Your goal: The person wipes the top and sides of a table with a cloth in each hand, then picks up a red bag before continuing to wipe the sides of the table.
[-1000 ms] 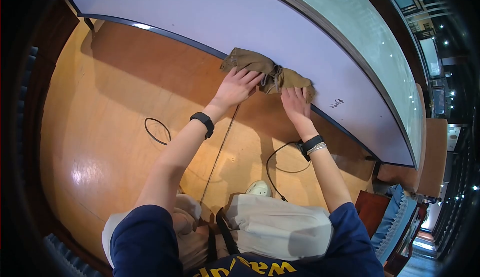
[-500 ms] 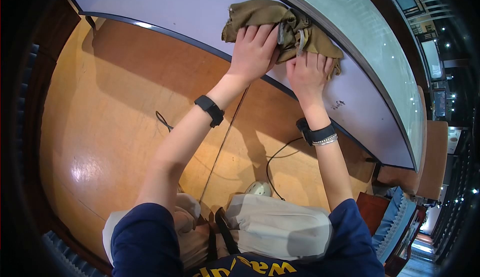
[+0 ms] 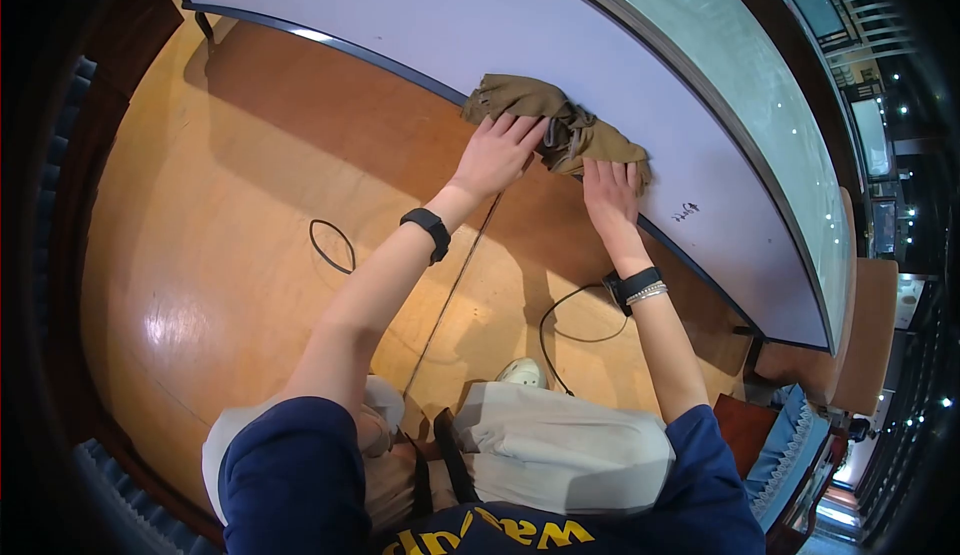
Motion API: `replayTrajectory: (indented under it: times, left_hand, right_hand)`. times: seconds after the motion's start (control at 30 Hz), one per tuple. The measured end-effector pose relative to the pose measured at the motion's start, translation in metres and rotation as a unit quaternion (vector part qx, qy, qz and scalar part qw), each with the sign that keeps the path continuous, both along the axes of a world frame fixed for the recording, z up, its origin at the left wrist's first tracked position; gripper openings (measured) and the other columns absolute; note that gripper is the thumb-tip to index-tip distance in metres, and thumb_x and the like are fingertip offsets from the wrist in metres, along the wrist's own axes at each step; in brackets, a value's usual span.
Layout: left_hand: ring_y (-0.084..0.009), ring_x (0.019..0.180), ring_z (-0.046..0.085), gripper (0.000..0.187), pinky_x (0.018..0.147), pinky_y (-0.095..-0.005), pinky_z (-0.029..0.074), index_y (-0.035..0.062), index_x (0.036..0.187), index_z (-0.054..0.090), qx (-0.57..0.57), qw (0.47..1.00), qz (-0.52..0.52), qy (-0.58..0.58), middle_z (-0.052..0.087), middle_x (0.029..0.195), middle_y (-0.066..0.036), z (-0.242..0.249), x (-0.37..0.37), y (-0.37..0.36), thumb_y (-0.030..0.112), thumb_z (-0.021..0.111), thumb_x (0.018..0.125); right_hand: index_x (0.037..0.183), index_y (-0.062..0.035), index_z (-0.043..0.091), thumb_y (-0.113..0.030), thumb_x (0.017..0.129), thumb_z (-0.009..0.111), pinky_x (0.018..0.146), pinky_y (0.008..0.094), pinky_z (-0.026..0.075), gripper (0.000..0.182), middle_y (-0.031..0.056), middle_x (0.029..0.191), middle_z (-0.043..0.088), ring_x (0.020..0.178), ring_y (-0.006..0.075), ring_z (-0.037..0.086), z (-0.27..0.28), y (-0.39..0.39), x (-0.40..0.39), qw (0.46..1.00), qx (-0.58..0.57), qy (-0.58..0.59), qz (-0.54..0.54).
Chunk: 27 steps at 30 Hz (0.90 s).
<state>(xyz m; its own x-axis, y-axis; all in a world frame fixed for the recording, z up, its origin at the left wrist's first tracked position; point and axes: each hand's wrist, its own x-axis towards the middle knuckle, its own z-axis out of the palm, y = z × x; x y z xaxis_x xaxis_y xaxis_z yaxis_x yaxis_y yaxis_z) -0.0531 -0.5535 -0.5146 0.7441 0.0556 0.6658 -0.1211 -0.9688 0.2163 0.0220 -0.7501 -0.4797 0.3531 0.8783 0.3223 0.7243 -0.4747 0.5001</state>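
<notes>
A bunched olive-brown cloth (image 3: pixel 590 140) with a greyish strip at its middle lies over the near edge of a pale white tabletop (image 3: pixel 420 30). My left hand (image 3: pixel 498 152) holds the cloth's left part, its fingers bent over the fabric. On the right part, my right hand (image 3: pixel 611 192) grips the lower border with its fingers on top. Both thumbs are mostly hidden. Black bands circle both wrists, and a beaded bracelet sits on the right one.
Small black handwriting (image 3: pixel 686 212) marks the tabletop on the right. A metal-framed glassy panel (image 3: pixel 740 85) rises behind it. Thin black cables (image 3: pixel 543 330) lie on the wooden floor (image 3: pixel 240 255) below. At right stand a brown seat (image 3: pixel 865 340) and a chair with blue fabric (image 3: pixel 785 455).
Both hands have drawn the cloth toward me, from further in on the tabletop to its near edge. The cloth now looks more tightly bunched.
</notes>
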Motion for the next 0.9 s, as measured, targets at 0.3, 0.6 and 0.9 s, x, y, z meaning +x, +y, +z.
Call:
replayTrajectory:
  times: [0.3, 0.6, 0.9]
  left_hand:
    - [-0.0234, 0.096, 0.048, 0.056, 0.076, -0.036, 0.042, 0.0096, 0.119, 0.05, -0.014, 0.994, -0.017, -0.108, 0.05, 0.114, -0.005, 0.085, 0.018, -0.006, 0.022, 0.067, 0.067]
    - [-0.024, 0.104, 0.047, 0.06, 0.084, -0.0388, 0.039, 0.0097, 0.12, 0.048, -0.069, 0.985, 0.09, -0.133, 0.05, 0.115, -0.006, 0.077, 0.023, 0.034, 0.025, 0.068, 0.066]
    - [-0.0265, 0.103, 0.046, 0.057, 0.086, -0.0402, 0.038, 0.0116, 0.12, 0.049, 0.03, 0.994, -0.046, -0.099, 0.05, 0.116, -0.004, 0.084, 0.022, 0.001, 0.021, 0.066, 0.067]
  right_hand:
    - [0.085, -0.0046, 0.057, -0.009, 0.076, 0.057, 0.089, 0.0476, 0.039, 0.01, 0.0109, 0.086, 0.053, 0.092, 0.0298, 0.052, 0.068, 0.025, 0.012, 0.971, 0.18, -0.15, 0.038]
    - [0.089, -0.0054, 0.057, -0.01, 0.076, 0.057, 0.093, 0.049, 0.036, 0.014, 0.0104, 0.095, 0.053, 0.1, 0.0315, 0.051, 0.062, 0.009, 0.02, 0.977, 0.151, -0.144, 0.044]
    - [0.092, -0.0076, 0.06, -0.01, 0.076, 0.059, 0.095, 0.0479, 0.035, 0.016, 0.0071, 0.101, 0.054, 0.107, 0.0289, 0.049, 0.053, 0.009, 0.021, 0.979, 0.16, -0.129, 0.012]
